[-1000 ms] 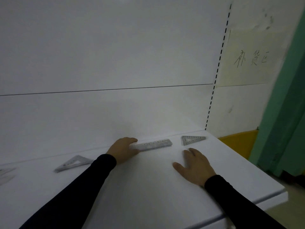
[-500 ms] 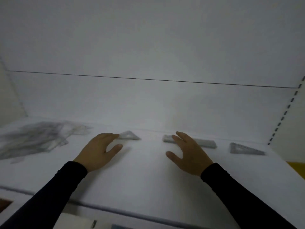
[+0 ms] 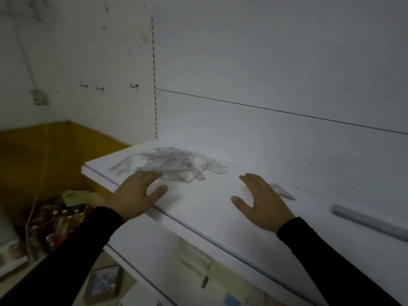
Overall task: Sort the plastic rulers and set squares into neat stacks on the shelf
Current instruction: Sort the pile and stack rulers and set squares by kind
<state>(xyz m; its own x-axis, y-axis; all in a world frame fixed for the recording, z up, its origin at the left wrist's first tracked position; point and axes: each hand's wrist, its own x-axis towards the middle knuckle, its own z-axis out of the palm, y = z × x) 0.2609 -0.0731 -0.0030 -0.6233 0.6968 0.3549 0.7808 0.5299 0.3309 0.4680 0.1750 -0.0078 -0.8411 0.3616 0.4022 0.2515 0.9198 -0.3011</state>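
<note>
On the shelf (image 3: pixel 216 208), clear rulers and set squares (image 3: pixel 172 165) lie jumbled.

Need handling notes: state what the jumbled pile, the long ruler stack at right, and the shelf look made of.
Pile: clear plastic, seemingly glossy; the shelf shows through.
Ruler stack: probably the same plastic, looking grey and frosted when layered.
Shelf: matte white board, possibly painted metal or laminate; unclear.

Left hand (image 3: pixel 134 195) has reached the loose pile (image 3: pixel 170 164), ruler released
</note>
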